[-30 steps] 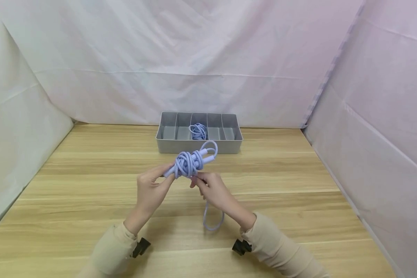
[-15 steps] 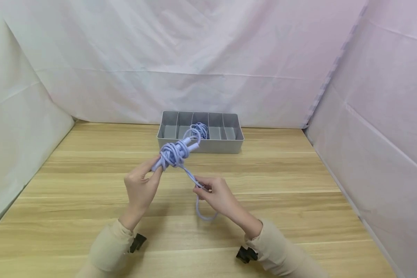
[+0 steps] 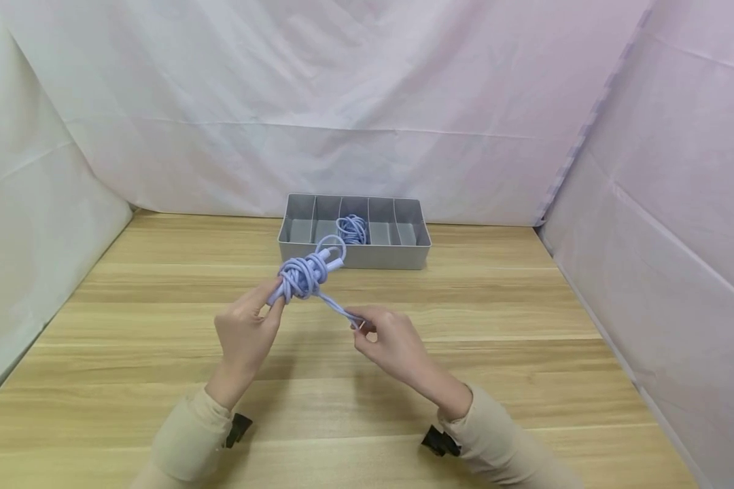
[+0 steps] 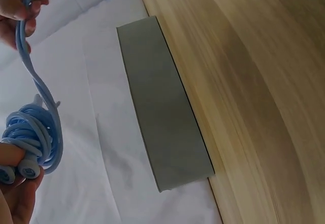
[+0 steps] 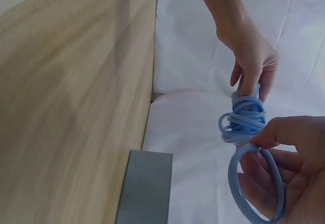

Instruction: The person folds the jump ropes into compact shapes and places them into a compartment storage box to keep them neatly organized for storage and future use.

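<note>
A light-blue jump rope (image 3: pixel 302 277) is held up above the table, its cord wound round its two handles. At the lower left end, my left hand (image 3: pixel 247 336) pinches the handles between thumb and fingers; their round ends show in the left wrist view beside the wound cord (image 4: pixel 35 127). A doubled length of cord (image 3: pixel 336 307) runs from the bundle to my right hand (image 3: pixel 394 343), which pinches it. Past those fingers, the right wrist view shows a cord loop (image 5: pixel 233 181) hanging. Another small loop stands out beyond the handles' far ends.
Behind the hands, a grey tray (image 3: pixel 391 258) with several compartments stands at the back of the wooden table (image 3: pixel 495 326). Coiled light-blue cord (image 3: pixel 353 229) lies in its middle compartment. White cloth (image 3: pixel 367 102) hangs behind and along both sides.
My right hand has drawn away from the bundle, toward the right, stretching the doubled cord between the hands. My left hand has shifted left with the bundle. The loop under my right hand has left the head view.
</note>
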`<state>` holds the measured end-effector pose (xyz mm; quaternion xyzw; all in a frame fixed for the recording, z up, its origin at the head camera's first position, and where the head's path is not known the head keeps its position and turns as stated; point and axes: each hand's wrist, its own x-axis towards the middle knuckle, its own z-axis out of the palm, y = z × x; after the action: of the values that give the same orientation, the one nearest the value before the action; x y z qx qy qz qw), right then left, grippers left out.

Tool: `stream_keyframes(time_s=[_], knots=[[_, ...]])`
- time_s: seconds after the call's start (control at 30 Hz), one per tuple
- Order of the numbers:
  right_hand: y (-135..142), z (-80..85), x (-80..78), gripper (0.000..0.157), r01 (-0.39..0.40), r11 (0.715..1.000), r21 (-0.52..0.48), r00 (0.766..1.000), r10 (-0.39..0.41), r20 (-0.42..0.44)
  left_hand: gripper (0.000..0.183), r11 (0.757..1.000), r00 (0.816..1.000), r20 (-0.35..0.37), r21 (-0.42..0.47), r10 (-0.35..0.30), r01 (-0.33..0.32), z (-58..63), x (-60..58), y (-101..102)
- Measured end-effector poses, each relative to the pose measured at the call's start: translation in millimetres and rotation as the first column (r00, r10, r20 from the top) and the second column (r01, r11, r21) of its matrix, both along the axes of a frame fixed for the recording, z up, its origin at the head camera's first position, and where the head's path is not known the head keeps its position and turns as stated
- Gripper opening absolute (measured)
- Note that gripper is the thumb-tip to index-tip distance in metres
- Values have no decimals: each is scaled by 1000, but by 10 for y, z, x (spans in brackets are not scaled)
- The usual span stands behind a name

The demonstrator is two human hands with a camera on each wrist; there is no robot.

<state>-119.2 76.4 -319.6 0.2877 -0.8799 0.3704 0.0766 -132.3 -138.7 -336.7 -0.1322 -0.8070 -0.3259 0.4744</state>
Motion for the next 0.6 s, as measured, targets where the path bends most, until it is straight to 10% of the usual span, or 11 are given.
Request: stream_keyframes(time_s=[0.2, 0.37, 0.6], knots=[[73, 146, -59, 24, -70, 996, 59, 980, 80, -184, 24, 984, 1000, 29, -179, 9, -4, 26, 56, -7], [129, 275, -146, 20, -166, 979, 123, 935, 195, -295, 25, 947, 987, 132, -297, -86, 123, 53, 95, 11], [180, 386, -240, 14, -276, 923, 269, 871, 359, -336, 26, 874, 881, 369, -267, -297, 407, 95, 155, -7]])
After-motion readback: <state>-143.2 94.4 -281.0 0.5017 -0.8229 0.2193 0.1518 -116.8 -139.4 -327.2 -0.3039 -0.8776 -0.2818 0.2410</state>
